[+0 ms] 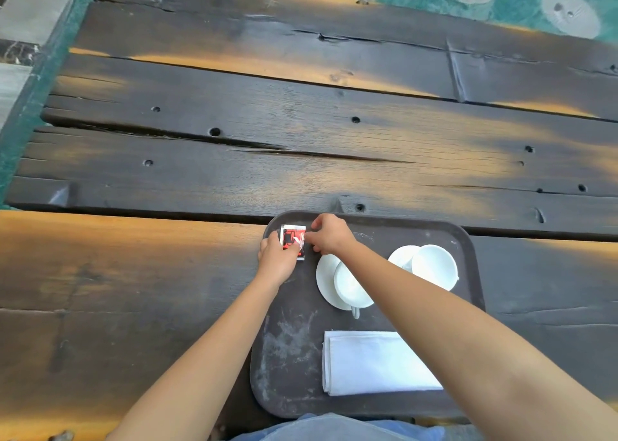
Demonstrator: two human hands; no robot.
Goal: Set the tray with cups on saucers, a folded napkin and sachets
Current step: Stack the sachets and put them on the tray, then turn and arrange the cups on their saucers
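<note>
A dark brown tray (287, 357) lies at the near edge of the wooden table. Two white cups stand on saucers on it: one cup (349, 286) on its saucer (326, 275) in the middle, the other cup (434, 266) on its saucer (403, 256) to the right. A folded white napkin (374, 362) lies near the tray's front. At the far left corner of the tray are red, black and white sachets (291, 239). My left hand (277, 256) pinches them from the near side and my right hand (329, 234) pinches their right edge.
The table (234, 159) is made of dark, worn planks with cracks and holes. Beyond its far edge lies green ground with round grey stones (570, 13). Blue cloth (334, 429) shows at the bottom edge.
</note>
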